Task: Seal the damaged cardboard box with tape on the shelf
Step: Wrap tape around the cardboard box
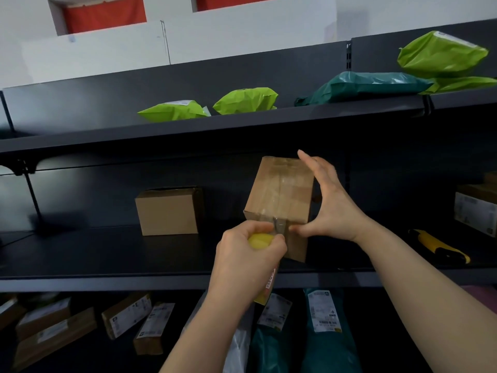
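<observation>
Standing tilted on middle shelf point(107, 254): brown box point(279, 195), shiny tape point(279, 224) across top. Right hand point(330, 200) open, cupping box side. Left hand point(250, 254) squeezing yellow tape holder point(259, 242) at box's front edge. Plain box point(168, 211) left, closed.

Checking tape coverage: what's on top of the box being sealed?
Clear glossy tape runs along the top face of the cardboard box and over its near edge. The right hand covers the right side, the left hand the tape's lower end, so coverage there is hidden.
</observation>
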Demonstrator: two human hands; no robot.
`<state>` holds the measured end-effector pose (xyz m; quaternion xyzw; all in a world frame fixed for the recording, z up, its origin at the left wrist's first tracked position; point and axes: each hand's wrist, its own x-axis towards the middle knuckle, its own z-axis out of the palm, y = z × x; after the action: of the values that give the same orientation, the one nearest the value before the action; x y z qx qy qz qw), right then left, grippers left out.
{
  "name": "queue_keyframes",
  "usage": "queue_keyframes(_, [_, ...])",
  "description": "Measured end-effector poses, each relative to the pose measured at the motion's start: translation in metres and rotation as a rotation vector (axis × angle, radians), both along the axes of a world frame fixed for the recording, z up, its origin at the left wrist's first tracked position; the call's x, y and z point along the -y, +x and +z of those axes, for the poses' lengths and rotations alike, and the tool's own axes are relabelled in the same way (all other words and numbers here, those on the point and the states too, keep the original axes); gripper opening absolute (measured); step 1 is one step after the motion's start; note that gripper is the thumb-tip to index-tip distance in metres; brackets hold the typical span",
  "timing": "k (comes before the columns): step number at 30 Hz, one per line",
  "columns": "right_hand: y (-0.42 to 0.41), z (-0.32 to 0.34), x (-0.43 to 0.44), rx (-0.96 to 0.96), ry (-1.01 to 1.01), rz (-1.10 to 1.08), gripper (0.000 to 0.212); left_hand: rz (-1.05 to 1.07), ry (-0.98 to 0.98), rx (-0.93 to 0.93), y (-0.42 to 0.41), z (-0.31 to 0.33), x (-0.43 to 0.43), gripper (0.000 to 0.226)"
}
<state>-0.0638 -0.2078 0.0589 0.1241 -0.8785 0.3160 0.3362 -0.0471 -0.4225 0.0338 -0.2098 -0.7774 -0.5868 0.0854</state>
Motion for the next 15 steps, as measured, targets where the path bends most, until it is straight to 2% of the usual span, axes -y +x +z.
queue_keyframes(5, [-0.002,0.008,-0.004,0.063,-0.231,0.118,0.117,-0.058,0.052,-0.063,-0.002,0.015,-0.008,0.019])
queue_keyframes(9, [-0.005,0.004,-0.008,0.176,-0.298,0.124,0.109,-0.106,0.031,-0.018,-0.006,0.018,-0.018,0.023])
queue_keyframes(13, [-0.002,0.024,-0.009,0.408,-0.068,-0.012,0.11,-0.093,0.04,-0.006,-0.01,0.015,-0.023,0.025])
queue_keyframes(15, [-0.001,0.039,0.0,0.385,0.286,-0.162,0.113,-0.094,0.04,-0.007,-0.011,0.015,-0.023,0.027])
